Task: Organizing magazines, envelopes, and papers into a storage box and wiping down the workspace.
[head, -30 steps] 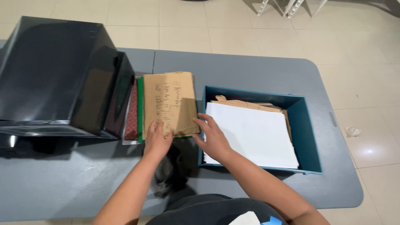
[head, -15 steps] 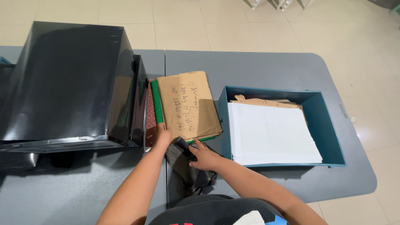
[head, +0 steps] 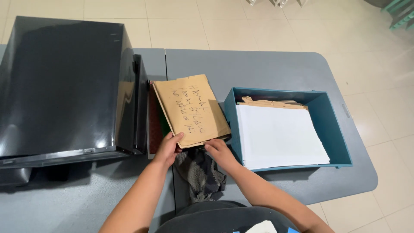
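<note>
Both hands are on the brown folder (head: 191,110) in the middle of the frame. The left hand (head: 169,148) pinches its near left corner, thumb on top and fingers under, so that grip is closed on the folder. The right hand (head: 220,152) sits at the near edge with fingers curled against it, touching more than clamping, probably just steadying that side.

The folder lies tilted on a small stack, with a green one (head: 162,121) and a dark red one (head: 154,125) peeking out on its left, which is likely why it sits crooked. That stack is wedged between the big black box (head: 64,86) at left and the teal bin (head: 334,125) at right, holding white paper (head: 280,136) over more brown folders. A dark knitted cloth (head: 202,174) lies bunched on the grey worktop (head: 258,69) between the forearms.
</note>
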